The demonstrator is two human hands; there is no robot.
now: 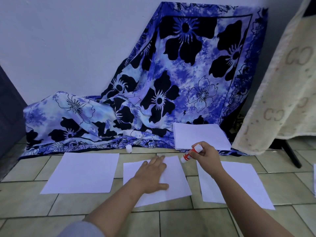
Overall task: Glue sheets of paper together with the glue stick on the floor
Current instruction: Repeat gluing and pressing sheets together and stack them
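White sheets lie apart on the tiled floor (188, 223) in your head view: a left sheet (82, 173), a middle sheet (174, 187) and a right sheet (242, 185), none overlapping, so nothing looks joined yet. Your left hand (152, 175) lies flat with fingers spread, pressing the middle sheet down. Your right hand (207, 157) pinches the glue stick (189, 155) by its upper end, tip angled down at that sheet's far right corner; its cap (129, 148) stands off by the blue cloth (171, 82). I judge you are early on: gluing is only starting, and laying a sheet on, plus the stack (200, 135) behind, remains
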